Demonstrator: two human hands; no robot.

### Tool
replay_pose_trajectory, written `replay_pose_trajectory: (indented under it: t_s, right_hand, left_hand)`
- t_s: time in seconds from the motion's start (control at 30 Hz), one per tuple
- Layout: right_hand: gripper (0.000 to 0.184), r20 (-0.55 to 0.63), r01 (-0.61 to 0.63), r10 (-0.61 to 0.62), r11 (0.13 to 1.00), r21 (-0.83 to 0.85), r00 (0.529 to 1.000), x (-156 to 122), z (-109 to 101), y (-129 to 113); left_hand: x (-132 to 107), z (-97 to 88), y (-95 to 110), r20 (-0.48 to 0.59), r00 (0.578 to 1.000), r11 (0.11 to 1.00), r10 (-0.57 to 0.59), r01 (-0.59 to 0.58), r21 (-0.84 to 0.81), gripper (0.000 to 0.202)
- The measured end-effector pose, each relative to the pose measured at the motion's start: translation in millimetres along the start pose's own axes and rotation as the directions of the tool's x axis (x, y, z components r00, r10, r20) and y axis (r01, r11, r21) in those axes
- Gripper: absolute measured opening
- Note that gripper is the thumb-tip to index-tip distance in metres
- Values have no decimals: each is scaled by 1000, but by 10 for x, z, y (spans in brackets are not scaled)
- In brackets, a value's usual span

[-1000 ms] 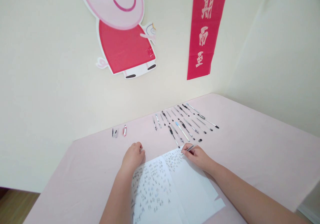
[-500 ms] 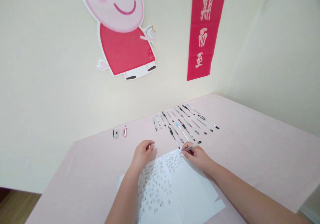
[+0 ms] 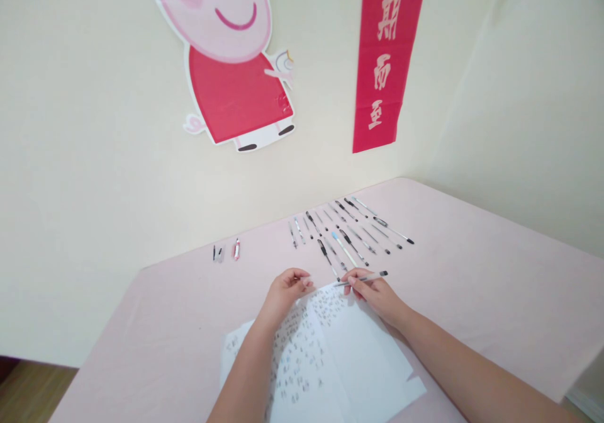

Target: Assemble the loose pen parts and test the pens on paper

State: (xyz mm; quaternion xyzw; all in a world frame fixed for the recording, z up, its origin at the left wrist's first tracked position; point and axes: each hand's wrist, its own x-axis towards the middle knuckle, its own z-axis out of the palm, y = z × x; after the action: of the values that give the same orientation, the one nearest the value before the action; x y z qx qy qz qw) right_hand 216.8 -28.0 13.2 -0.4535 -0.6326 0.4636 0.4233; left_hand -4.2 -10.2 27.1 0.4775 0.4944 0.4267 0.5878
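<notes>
My right hand [image 3: 370,292] grips a slim clear pen [image 3: 372,276] with a black end pointing right. The pen's other end is close to the top edge of a folded white paper sheet [image 3: 372,360]. Small dark handwriting covers the sheet's left side and the top of its right half. My left hand [image 3: 291,286] is at the sheet's upper left edge, fingers curled in with thumb and fingertips close together; whatever may be between them is hidden. Just beyond my right hand lie several pens, among them a black-gripped pen [image 3: 328,259] and a blue-capped pen [image 3: 344,250].
More pens lie in slanted rows towards the wall, including a black-tipped pen [image 3: 394,230]. At the back left of the pink tabletop [image 3: 165,322] are a red and white pen-like item [image 3: 236,249] and small dark and clear pieces [image 3: 218,253]. A red banner [image 3: 384,89] hangs on the wall.
My left hand has shifted right, nearer the pen. In my right hand the pen has changed angle, its black end now raised further out to the right.
</notes>
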Motion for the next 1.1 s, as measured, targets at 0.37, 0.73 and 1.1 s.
replay_pose_trajectory:
  t_s: [0.37,0.73,1.1]
  right_hand:
    - [29,-49,-104,119,967,234,992,1,26,4]
    - [29,16,-105,108,904,414,994,10,61,-50]
    - [33,42,-106,97,912,396,994,1,87,-33]
  left_hand:
    - [-6,16,-53,65,997,998,-33,36,-56,33]
    - [-7,74,-35,74,997,999,17,-14,-35,28]
    - [-32,98,-37,155,988,998,2,7,-58,24]
